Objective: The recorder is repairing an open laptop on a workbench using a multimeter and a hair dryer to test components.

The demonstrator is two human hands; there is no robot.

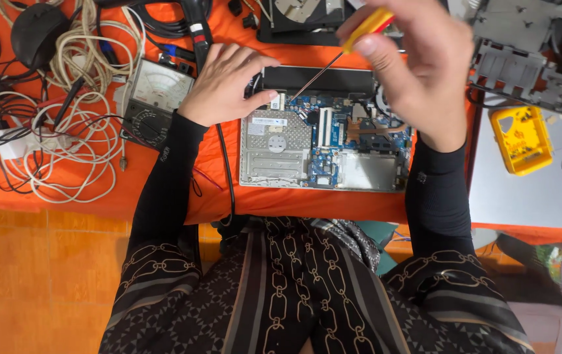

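An opened laptop base (274, 157) lies on the orange cloth, its blue circuit board (333, 131), copper heat pipe and silver drive bay exposed. My left hand (225, 82) rests on the upper left corner of the laptop, thumb touching the board's edge. My right hand (412, 62) hovers above the right side and grips a screwdriver (333, 59) with a yellow and red handle. Its thin shaft slants down-left, the tip meeting the board near my left thumb.
Tangled white and black cables (64, 131) and an analogue multimeter (153, 98) lie at left. A yellow tool case (520, 141) sits on a closed silver laptop (537, 190) at right. A dismantled grey chassis (537, 59) is at top right, an optical drive (301, 16) at top.
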